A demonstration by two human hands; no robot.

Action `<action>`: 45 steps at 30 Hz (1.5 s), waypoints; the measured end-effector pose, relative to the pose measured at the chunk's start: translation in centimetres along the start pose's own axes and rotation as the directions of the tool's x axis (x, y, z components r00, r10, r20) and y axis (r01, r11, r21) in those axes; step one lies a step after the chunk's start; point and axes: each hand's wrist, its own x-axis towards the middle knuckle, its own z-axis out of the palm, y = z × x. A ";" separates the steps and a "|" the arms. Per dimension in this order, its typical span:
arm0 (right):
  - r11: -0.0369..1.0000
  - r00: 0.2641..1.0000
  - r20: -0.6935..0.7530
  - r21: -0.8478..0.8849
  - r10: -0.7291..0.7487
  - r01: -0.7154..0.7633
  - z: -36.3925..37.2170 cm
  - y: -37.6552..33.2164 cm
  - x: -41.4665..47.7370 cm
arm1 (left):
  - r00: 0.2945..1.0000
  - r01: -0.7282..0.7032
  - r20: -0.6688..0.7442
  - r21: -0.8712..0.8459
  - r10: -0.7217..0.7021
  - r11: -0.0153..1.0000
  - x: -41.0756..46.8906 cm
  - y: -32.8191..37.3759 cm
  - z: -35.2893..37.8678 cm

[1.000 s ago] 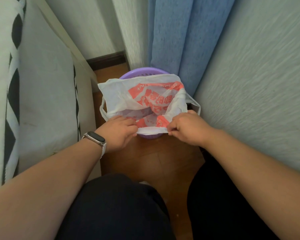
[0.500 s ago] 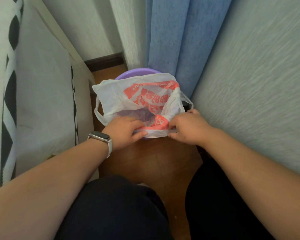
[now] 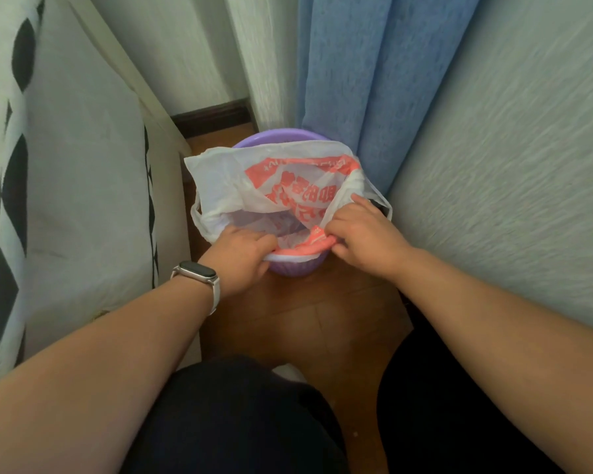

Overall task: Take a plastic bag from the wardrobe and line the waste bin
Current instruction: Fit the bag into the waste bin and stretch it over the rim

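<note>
Thin plastic bag (image 3: 274, 186) sits in the purple bin (image 3: 290, 268); left hand (image 3: 240, 254) and right hand (image 3: 360, 234), fingers pinching its near edge over the rim. Tugging hard could tear it or unhook the far side.

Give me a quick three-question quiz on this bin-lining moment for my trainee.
1. True or false: both hands grip the plastic bag at the near rim of the purple bin.
2. What hangs just behind the bin? A) blue curtain B) towel C) mirror
3. Which wrist wears the watch?

Key: 1 true, left hand and right hand; 2 A, blue curtain; 3 left.
</note>
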 end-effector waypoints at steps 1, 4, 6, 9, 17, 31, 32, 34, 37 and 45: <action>1.000 1.000 -0.023 0.002 -0.003 0.003 0.0 0.0 0.0 | 1.000 0.008 -0.024 -0.007 -0.008 1.000 0.0 -0.1 -0.2; 1.000 0.999 -0.034 0.009 -0.007 0.007 -0.2 -0.1 -0.2 | 1.000 -0.009 -0.014 -0.024 0.009 1.000 -0.7 0.0 -0.9; 1.000 1.000 0.021 -0.011 -0.015 0.015 -0.4 -0.2 -0.5 | 0.997 -0.027 0.065 -0.027 0.028 0.999 -1.4 0.3 -1.1; 0.998 0.986 0.167 -0.059 0.016 -0.006 -0.5 -0.5 -0.9 | 0.984 -0.039 0.177 0.037 0.032 0.999 -1.7 0.6 -1.1; 0.963 0.996 0.019 0.255 0.084 -0.086 -2.1 -1.2 1.4 | 0.962 0.166 -0.171 -0.245 -0.211 0.955 1.1 0.8 -1.8; 0.986 0.992 -0.051 -0.115 0.116 -0.121 0.7 1.7 9.8 | 0.916 0.285 -0.264 -0.105 -0.303 0.953 7.8 -5.0 -0.9; 0.982 0.992 -0.043 -0.142 0.120 -0.125 1.0 1.7 10.0 | 0.924 0.272 -0.258 -0.076 -0.283 0.959 8.0 -5.4 -0.8; 0.974 0.989 -0.034 -0.173 0.142 -0.146 1.2 1.9 10.5 | 0.934 0.261 -0.243 -0.043 -0.263 0.964 8.4 -6.3 -0.8; 0.972 0.986 -0.024 -0.163 0.166 -0.168 0.9 2.4 11.6 | 0.947 0.248 -0.199 -0.050 -0.253 0.967 9.5 -7.5 -1.1; 0.947 0.965 -0.008 -0.188 0.262 -0.259 1.2 2.7 12.2 | 0.912 0.265 -0.281 -0.156 -0.300 0.951 10.7 -8.2 -0.4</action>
